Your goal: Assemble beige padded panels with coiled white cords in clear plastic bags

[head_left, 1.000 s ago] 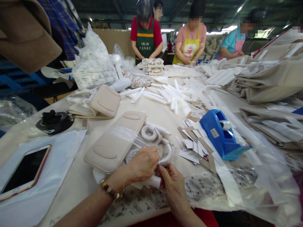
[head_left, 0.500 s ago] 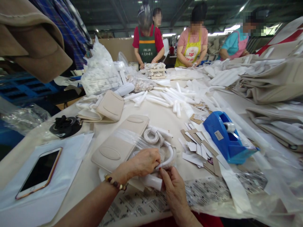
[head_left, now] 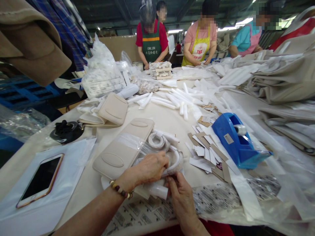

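Note:
A beige handbag (head_left: 115,154) lies flat before me, with clear plastic film wound across its middle. At its right side sit a coiled strap (head_left: 156,140) and a curved bag handle (head_left: 176,159) covered in white wrapping. My left hand (head_left: 151,167), wearing a bead bracelet (head_left: 120,189), has its fingers curled closed on the wrapped handle. Thumb and fingers of my right hand (head_left: 180,191) pinch together at the lower end of the same handle; the exact spot is partly hidden. Under the hands a white tube-like roll (head_left: 157,190) sticks out.
A blue tape dispenser (head_left: 237,141) stands right of a pile of card strips (head_left: 209,152). A phone (head_left: 40,180) rests on white sheets at left. Another beige bag (head_left: 113,109), white foam tubes (head_left: 169,100) and a stuffed plastic bag (head_left: 102,72) lie farther back. Several people work across the table.
My view has shifted slightly. Both hands stay at the wrapped handle, with only small finger movements; the left fingers have shifted slightly along it.

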Available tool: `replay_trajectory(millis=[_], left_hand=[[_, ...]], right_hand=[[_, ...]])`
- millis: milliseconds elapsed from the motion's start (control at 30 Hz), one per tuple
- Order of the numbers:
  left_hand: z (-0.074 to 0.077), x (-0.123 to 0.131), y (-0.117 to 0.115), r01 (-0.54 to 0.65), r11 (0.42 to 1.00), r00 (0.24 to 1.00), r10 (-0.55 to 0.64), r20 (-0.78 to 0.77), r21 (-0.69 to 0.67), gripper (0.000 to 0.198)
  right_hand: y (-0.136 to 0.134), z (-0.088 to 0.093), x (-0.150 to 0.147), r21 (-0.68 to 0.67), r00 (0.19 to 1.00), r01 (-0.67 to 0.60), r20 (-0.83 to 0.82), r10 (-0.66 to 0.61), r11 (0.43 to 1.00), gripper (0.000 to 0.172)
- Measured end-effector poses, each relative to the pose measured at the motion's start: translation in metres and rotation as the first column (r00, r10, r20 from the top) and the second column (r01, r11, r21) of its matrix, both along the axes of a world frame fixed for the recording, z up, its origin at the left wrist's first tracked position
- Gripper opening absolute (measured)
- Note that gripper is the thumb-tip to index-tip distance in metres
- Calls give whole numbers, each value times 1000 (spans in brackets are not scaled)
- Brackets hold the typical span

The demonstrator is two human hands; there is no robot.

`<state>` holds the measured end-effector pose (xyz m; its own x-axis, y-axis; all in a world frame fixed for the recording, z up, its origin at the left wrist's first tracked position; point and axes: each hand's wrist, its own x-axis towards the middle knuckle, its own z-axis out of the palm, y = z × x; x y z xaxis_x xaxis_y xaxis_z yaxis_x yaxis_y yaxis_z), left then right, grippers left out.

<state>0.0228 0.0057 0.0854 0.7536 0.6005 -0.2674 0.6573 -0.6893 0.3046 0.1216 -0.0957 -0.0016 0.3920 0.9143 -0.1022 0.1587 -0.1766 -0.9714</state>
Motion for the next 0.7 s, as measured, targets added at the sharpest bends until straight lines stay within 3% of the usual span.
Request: replay_trajectory(millis=[233, 400, 700], left_hand=[[-11, -2, 2, -59, 997, 996, 55, 74, 45, 14], [-18, -5, -1, -80, 994, 992, 72, 106, 71, 17], [-20, -4, -3, -85, 993, 989, 74, 129, 77, 20]], right_hand=[[0, -10, -1, 24, 1000, 10, -14, -9, 1000, 20], [2, -6, -2, -8, 995, -22, -100, 21, 1000, 19], [11, -7, -5, 30, 980, 46, -193, -39, 998, 14]])
